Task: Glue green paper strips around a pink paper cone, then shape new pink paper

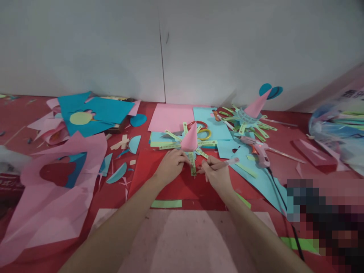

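My right hand is closed around a pen with a pale pinkish barrel, its tip end beside a green paper strip that points toward me. My left hand lies on the other side, fingers curled, with its fingertips at that strip's edge. Both hands rest over a red sheet. Just beyond them stands a pink paper cone, with several green strips fanning out from its base. Small dark marks and star shapes show on the strips. Scissors with red and yellow handles lie partly hidden behind the cone.
A finished-looking cone decoration with blue discs stands back right. Near it lies a pink glue gun with a black cord. Cut pink paper and blue paper cover the left. A pixelated patch hides the lower right; a wall closes the back.
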Tool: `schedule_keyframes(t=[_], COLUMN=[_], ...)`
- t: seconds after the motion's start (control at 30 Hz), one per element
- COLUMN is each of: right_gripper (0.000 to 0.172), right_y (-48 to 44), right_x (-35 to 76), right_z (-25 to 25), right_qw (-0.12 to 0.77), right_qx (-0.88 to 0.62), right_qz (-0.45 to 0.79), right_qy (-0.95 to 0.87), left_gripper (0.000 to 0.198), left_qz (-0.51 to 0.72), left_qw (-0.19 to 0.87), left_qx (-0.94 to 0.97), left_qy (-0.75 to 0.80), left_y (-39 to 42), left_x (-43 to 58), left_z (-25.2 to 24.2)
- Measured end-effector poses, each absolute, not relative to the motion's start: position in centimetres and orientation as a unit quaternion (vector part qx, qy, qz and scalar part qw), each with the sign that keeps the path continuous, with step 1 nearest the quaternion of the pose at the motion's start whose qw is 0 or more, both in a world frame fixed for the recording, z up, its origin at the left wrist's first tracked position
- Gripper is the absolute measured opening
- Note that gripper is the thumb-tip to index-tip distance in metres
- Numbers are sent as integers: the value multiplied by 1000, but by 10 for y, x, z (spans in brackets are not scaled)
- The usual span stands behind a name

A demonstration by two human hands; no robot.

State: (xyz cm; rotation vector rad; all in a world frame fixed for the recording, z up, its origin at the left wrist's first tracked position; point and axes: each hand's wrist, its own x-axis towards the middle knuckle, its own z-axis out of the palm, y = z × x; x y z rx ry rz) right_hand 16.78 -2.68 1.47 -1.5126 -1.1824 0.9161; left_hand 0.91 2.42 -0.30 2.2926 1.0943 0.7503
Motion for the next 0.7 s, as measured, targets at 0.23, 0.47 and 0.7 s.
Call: schedule_keyframes(t=[0.23, 0.47, 0.7], right_gripper=[30, 31, 33], right_y=[-27, -25, -19], right_x=[168, 178, 194], right_z=[15, 9, 12], right_qw=[479, 528, 618], right_qx=[-611, -602, -613], right_qz=[389, 368, 272], right_qy=[-496, -473, -410], left_gripper=[39, 41, 43], left_qz=[276, 270, 261], left_qw=[242, 254, 263], left_qx=[839, 838, 836], left_qy=[400, 401, 404], left_y=[25, 24, 22], left_x=[9, 9, 8], left_z=[-5, -3, 2])
